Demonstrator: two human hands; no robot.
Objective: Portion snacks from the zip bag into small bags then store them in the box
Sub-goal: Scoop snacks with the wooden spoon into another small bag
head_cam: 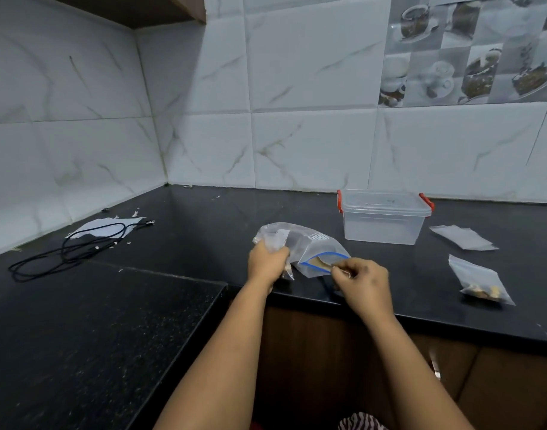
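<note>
While my left hand bunches the clear side of the zip bag in curled fingers, along with what looks like a small bag hanging below them, my right hand pinches something pale at the bag's blue-edged mouth; I cannot tell whether it is a snack or the plastic lip. So both grips are closed on something. The zip bag lies on the black bench near its front edge, mouth toward me. The box sits behind it with its lid on and red clips at both ends. One filled small bag lies to the right, with empty ones beyond it.

My worry is spillage: the mouth points at the bench edge, so a tug from the right could tip snacks over it. The left grip also holds two slippery layers, and either could slide free. The box would need unclipping before anything goes in.
</note>
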